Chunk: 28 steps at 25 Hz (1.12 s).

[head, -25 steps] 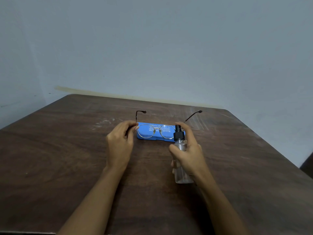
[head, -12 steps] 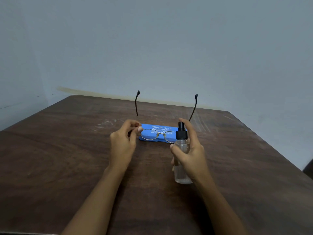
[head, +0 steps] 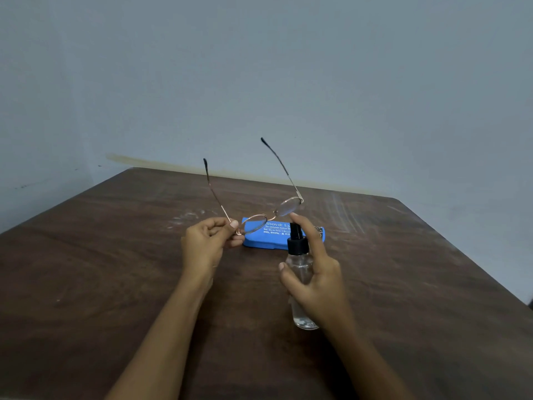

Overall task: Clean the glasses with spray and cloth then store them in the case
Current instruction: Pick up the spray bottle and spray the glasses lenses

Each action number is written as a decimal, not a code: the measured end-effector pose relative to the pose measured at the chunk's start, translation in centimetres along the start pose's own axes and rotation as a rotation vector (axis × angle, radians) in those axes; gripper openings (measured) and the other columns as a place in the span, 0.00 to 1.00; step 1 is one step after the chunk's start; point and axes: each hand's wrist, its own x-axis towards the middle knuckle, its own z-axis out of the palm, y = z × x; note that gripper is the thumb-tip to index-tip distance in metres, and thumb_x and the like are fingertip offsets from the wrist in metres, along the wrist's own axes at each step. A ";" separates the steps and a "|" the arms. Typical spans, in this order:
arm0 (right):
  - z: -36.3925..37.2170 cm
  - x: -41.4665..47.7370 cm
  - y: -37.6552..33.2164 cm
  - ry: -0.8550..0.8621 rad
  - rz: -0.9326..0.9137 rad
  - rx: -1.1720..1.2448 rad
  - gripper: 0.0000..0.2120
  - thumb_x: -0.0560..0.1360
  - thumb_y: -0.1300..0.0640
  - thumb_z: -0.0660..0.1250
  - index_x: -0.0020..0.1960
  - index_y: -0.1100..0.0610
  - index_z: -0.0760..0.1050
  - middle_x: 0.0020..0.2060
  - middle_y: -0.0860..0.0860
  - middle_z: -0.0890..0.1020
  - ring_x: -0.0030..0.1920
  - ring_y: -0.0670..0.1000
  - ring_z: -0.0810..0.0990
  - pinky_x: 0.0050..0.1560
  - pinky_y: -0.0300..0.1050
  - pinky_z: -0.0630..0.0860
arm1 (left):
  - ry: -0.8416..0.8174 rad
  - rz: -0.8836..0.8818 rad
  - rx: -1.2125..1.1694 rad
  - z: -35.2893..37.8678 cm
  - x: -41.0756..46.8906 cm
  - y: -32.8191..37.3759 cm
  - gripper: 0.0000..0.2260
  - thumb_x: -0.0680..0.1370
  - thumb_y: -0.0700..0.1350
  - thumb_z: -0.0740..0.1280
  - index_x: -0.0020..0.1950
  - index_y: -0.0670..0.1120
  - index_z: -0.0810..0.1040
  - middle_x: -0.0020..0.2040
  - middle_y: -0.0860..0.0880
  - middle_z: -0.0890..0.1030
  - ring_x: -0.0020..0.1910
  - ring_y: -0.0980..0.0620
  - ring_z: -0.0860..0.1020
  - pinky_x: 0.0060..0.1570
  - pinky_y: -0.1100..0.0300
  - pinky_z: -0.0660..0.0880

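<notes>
Thin gold-rimmed glasses (head: 271,216) hang in the air above the table, temples spread and pointing up and away. My left hand (head: 207,243) pinches them at the left hinge. The frame is tilted, its right lens higher. My right hand (head: 314,272) grips a clear spray bottle (head: 301,284) with a black pump top, forefinger raised over the nozzle just below the right lens. A shut blue glasses case (head: 277,238) with white lettering lies flat on the table behind the hands. No cloth is in view.
The brown wooden table (head: 115,284) runs to a pale wall at the back. Its right edge slants toward me at the right. Faint white scuffs mark the wood beside the case.
My left hand has lifted the glasses higher and tilted them so the right lens rises. The bottle in my right hand has come up with the forefinger extended over the pump.
</notes>
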 end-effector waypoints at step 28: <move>2.2 1.6 -0.4 -0.145 -0.097 -0.063 0.25 0.68 0.54 0.62 0.63 0.39 0.62 0.37 0.36 0.74 0.32 0.41 0.73 0.36 0.27 0.67 | -0.026 -0.475 -0.449 -0.4 -0.3 1.4 0.17 0.74 0.29 0.62 0.26 0.34 0.80 0.26 0.42 0.82 0.26 0.52 0.82 0.25 0.68 0.77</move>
